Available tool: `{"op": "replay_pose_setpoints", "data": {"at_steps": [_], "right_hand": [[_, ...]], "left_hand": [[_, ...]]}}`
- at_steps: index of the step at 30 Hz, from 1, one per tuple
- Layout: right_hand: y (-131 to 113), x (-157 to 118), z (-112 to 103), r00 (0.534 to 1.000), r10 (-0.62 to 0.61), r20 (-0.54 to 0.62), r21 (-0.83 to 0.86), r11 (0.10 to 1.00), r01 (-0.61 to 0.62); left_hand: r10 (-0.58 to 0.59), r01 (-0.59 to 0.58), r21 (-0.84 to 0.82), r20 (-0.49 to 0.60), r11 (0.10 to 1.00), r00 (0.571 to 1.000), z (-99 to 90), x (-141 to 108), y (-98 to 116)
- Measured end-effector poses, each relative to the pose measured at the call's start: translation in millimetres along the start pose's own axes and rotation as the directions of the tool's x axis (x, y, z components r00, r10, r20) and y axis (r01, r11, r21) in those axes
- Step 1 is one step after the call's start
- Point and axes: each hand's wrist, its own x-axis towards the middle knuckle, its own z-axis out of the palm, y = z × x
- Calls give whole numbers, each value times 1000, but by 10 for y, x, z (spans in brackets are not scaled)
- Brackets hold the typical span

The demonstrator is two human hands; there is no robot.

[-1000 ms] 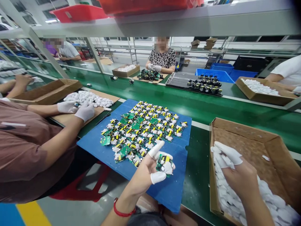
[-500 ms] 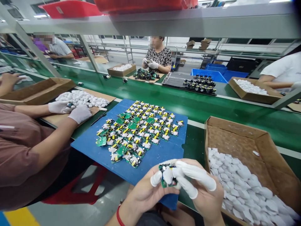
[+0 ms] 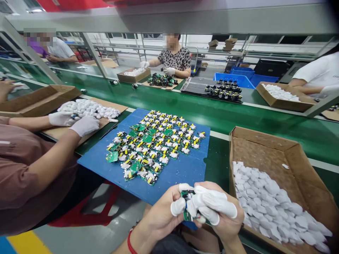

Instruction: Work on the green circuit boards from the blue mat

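Observation:
Low in the head view, a small green circuit board [image 3: 186,216] with a white lump on it is pinched by my left hand [image 3: 165,210], which has white finger covers and a red wristband. My right hand [image 3: 221,210], also in white finger covers, is closed on the board's right side and presses the white lump. Just beyond my hands lies a blue sheet [image 3: 182,173] bearing several rows of boards with white lumps and yellow parts [image 3: 164,159]. To the right, a cardboard box [image 3: 267,143] holds many white pieces [image 3: 267,201].
At the left, a co-worker's gloved hands [image 3: 84,126] work beside a pile of white pieces [image 3: 92,108]. A green conveyor [image 3: 212,121] runs behind the blue sheet. More people sit across it. A shelf beam [image 3: 169,19] spans overhead.
My right fingers have closed in over the white lump and the board is turned and tilted. The person across has moved one hand towards their box. The view has shifted slightly.

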Motion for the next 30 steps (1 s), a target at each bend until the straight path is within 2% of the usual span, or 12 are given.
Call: {"op": "replay_pose_setpoints", "data": {"at_steps": [3,8,10,14,18,21,26,28,30], "right_hand": [[-21,-25,13,1000,-5,2,41,999,5],[-4,19,20,976,-217,-18,-110,971,214],[16,-8,22,972,-235,-8,-120,965,232],[33,-97,4,983,-179,36,-21,983,180],[-26,-66,-64,998,23,51,178,984,-32],[-110,16,-142,978,137,159,212,963,-169],[-204,173,-237,905,86,416,82,988,-132],[-201,239,-245,878,48,476,102,989,-109],[-179,293,-238,840,-29,542,120,992,-43]], "left_hand": [[13,-13,56,4,998,1000,-35,-22,-29],[5,-5,109,0,994,1000,-38,-17,-22],[-21,24,137,-26,990,999,-30,-11,-10],[-28,27,206,2,978,1000,-58,-21,-20],[-22,15,278,20,960,1000,-104,-42,-43],[32,-48,330,52,943,998,-100,-52,-20],[70,-129,456,144,880,987,-67,-95,58],[77,-181,575,201,798,977,-51,-118,107],[40,-240,701,290,671,956,-33,-132,170]]}}
